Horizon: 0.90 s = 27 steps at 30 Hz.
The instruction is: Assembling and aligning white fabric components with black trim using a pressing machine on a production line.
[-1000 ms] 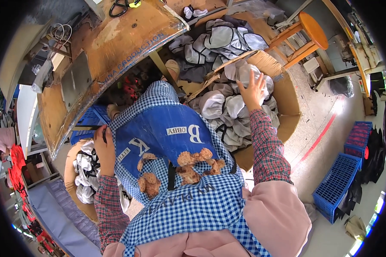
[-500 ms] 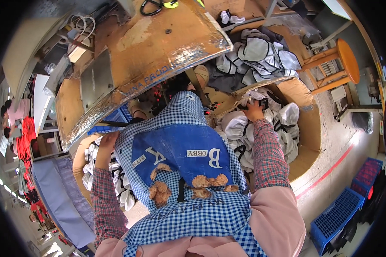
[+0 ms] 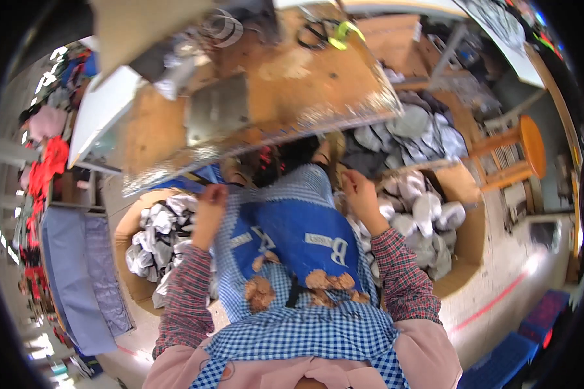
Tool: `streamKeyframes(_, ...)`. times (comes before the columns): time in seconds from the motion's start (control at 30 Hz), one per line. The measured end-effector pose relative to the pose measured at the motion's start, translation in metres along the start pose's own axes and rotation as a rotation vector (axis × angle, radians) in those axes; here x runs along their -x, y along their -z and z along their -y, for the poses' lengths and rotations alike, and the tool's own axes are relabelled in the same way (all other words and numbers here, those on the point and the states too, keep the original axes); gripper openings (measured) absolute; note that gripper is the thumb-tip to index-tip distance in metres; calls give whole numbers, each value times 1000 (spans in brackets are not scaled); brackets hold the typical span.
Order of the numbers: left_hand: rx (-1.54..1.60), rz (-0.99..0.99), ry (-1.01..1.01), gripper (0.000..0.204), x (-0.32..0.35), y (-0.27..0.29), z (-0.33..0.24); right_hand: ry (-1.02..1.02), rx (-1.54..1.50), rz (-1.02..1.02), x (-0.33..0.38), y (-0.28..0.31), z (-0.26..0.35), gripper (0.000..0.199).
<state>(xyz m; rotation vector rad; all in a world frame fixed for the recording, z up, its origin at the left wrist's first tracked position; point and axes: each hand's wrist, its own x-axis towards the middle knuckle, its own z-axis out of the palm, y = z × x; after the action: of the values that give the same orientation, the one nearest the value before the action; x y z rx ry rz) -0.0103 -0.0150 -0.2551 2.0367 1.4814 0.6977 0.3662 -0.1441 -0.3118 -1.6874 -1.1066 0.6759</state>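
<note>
My left hand (image 3: 211, 200), blurred, is raised at the left edge of the blue checked apron (image 3: 256, 343) over my lap. Its fingers look curled, and what they hold, if anything, is hidden. On the apron's right side my right hand (image 3: 362, 198) hangs above my knee with bent, closed fingers; I cannot make out anything in them. White fabric pieces with black trim (image 3: 428, 214) fill the cardboard box (image 3: 468, 243) to the right of that hand. Similar white pieces (image 3: 154, 236) lie in another cardboard box (image 3: 128, 282) beside my left forearm.
A worn wooden worktable (image 3: 285, 84) with a foil-covered edge stands ahead. Grey and white fabric (image 3: 428, 133) is heaped behind the right box, near a wooden stool (image 3: 531, 148). Blue crates (image 3: 499, 363) stand at the lower right; blue-grey cloth (image 3: 71, 272) hangs at left.
My right hand has left the white pieces in the right box and come in toward my lap. My left hand has risen and moved inward. The whole view has shifted.
</note>
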Motion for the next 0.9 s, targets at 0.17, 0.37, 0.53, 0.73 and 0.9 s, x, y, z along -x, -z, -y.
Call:
streamKeyframes(0.17,-23,-109,9,20,4,-7,-18,-1,56,146,-75,-116,-85,42)
streamKeyframes(0.37,-46,-96,69,25,2,0,-25,455,455,-179,-154,-203,-221,48)
streamKeyframes(0.53,-21,-91,43,27,-1,7,-41,-3,-105,86,-160,-200,-237,33)
streamKeyframes(0.73,-45,-45,42,27,-3,6,-42,-150,-293,183,-163,-204,-247,22)
streamKeyframes(0.9,-36,-97,-14,26,-1,6,-39,-179,-188,100,-169,-210,-251,25)
